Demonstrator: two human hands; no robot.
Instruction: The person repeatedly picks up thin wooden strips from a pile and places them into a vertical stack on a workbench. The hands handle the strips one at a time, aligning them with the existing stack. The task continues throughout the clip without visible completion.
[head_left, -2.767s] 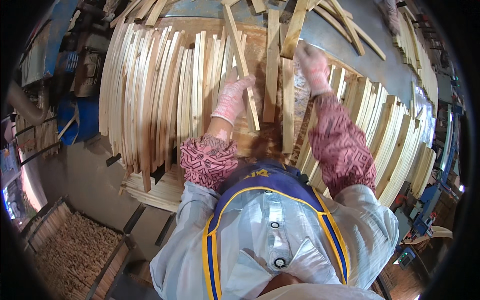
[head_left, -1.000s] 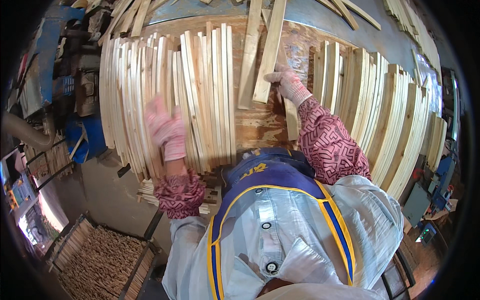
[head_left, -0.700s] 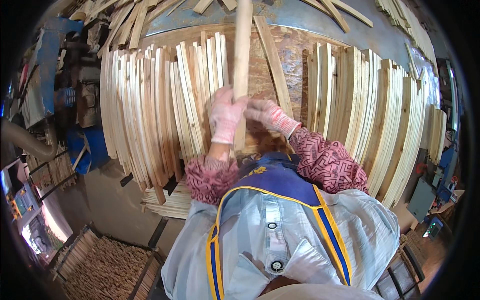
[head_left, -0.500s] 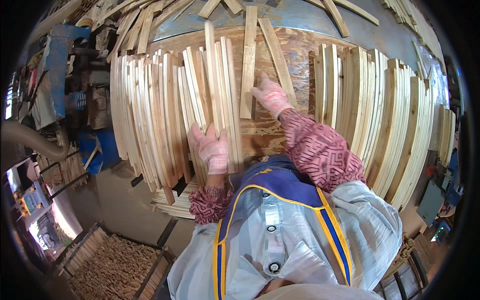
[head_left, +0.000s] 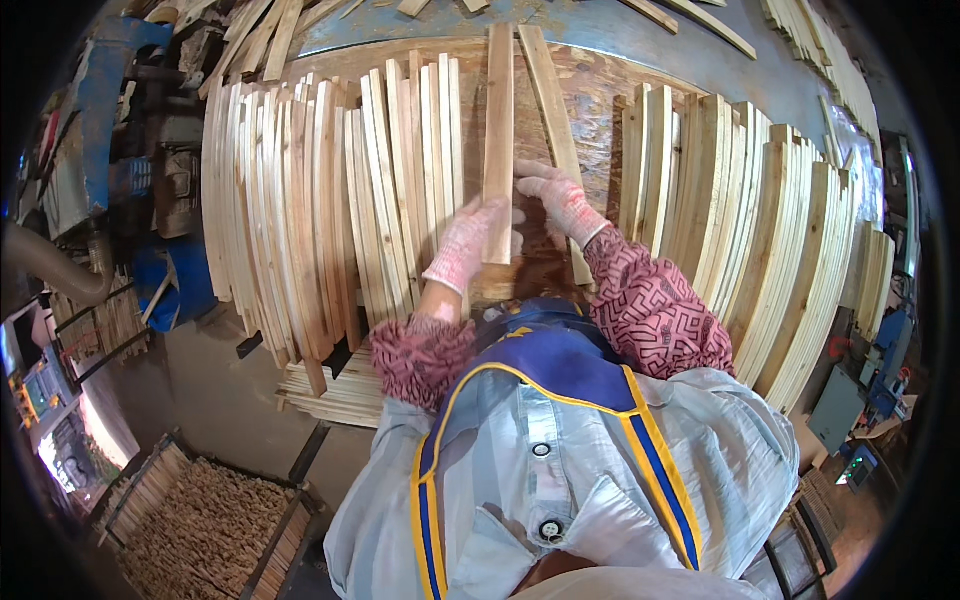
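A flat wooden strip [head_left: 499,130] lies lengthwise in front of me on the brown board between two rows of strips. My left hand [head_left: 465,245], in a pinkish-white knit glove, is closed around its near part from the left side. Gloved fingertips show past the strip's right edge. On the other side my right hand [head_left: 565,205], gloved alike, has its fingers stretched toward that edge, slightly apart; whether they touch it I cannot tell. A second wooden strip [head_left: 545,90] lies slanted behind the right hand, partly hidden by it.
A row of upright-edged strips [head_left: 285,200] stands at the left, another row of strips [head_left: 740,200] at the right. The brown board [head_left: 597,110] shows between them. Loose strips lie at the far edge. A crate [head_left: 210,520] full of wood pieces stands at the lower left.
My left hand has left the left row and moved right to the flat strip, now holding it. The strip has come nearer to me. My right hand has turned its fingers leftward.
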